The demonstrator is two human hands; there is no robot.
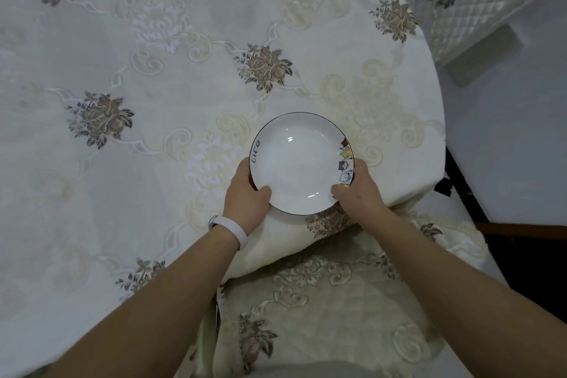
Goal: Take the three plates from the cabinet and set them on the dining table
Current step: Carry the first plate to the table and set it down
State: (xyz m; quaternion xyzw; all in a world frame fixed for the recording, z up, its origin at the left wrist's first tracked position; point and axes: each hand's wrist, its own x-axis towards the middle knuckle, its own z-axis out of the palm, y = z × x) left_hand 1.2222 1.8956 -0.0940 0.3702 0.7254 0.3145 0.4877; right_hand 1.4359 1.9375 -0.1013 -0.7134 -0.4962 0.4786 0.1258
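Observation:
A white plate [299,159] with a thin black rim, the word "Life" on its left side and small cartoon figures on its right side is over the near right part of the dining table [153,70]. My left hand [248,193] grips its left rim and my right hand [357,186] grips its right rim, thumbs on top. I cannot tell whether the plate rests on the cloth or hovers just above it. Whether more plates are stacked under it is hidden. The cabinet is out of view.
The round table wears a cream embroidered cloth with brown flower patches. A chair with a matching embroidered cover [322,301] sits right below my arms. Another quilted chair cover [478,0] is at the top right. Pale floor [506,147] lies to the right.

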